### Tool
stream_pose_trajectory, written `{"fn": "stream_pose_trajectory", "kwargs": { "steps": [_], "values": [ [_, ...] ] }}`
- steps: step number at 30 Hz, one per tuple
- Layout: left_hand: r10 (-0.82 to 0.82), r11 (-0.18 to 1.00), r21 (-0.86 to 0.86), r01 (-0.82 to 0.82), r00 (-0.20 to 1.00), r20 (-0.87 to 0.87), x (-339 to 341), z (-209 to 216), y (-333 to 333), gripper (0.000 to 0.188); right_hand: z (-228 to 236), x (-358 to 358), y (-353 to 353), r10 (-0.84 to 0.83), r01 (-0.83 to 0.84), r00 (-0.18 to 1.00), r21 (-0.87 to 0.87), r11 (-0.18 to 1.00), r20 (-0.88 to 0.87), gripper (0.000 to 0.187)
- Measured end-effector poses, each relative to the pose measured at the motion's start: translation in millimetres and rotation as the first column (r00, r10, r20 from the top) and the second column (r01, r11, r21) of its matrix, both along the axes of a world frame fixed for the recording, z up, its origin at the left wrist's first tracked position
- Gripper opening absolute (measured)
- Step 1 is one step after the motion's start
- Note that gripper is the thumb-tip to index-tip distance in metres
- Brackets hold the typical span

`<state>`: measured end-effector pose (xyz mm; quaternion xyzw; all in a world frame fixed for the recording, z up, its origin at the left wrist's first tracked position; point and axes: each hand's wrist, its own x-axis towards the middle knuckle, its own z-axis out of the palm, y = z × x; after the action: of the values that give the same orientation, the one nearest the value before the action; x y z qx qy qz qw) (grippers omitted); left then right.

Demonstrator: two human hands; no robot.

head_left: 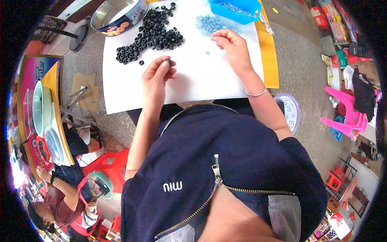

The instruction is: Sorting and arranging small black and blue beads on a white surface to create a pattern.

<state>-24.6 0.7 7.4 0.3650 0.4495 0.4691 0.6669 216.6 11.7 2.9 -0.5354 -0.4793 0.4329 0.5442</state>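
Observation:
My left hand (pixel 156 76) is pinched over the near part of a white sheet (pixel 205 82), its fingertips closed on a small black ring-shaped piece (pixel 169 61). Loose black ring-shaped pieces (pixel 155 34) lie in a heap beyond it, several of them spread toward the left. My right hand (pixel 234 50) is closed in a pinch just in front of a scatter of tiny clear bluish pieces (pixel 213 24). What sits between its fingertips is too small to name. One tiny clear piece (pixel 207 53) lies alone on the sheet between the two hands.
A round tin (pixel 105 29) stands at the far left of the sheet, and a blue tray (pixel 234 15) of clear pieces at the far right. Yellow board (pixel 271 66) shows along the right edge. Another person (pixel 64 197) sits at a table on the left, near a red stool (pixel 115 167).

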Motion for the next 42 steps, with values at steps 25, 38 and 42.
{"fn": "stream_pose_trajectory", "kwargs": {
  "steps": [25, 38, 42],
  "values": [
    [-0.183, 0.928, -0.091, 0.361, 0.654, 0.734, 19, 4, 7, 0.029, 52, -53, -29, 0.165, -0.16, 0.978, 0.046, 0.986, -0.125, 0.011],
    [-0.171, 0.955, -0.095, 0.281, 0.783, 0.598, 10, 5, 5, 0.028, 61, -53, -38, 0.137, -0.135, 0.987, 0.025, 0.99, -0.079, 0.01],
    [-0.18, 0.944, -0.101, 0.316, 0.744, 0.643, 8, 4, 5, 0.026, 60, -53, -39, 0.142, -0.14, 0.986, 0.034, 0.99, -0.088, 0.01]
  ]
}}
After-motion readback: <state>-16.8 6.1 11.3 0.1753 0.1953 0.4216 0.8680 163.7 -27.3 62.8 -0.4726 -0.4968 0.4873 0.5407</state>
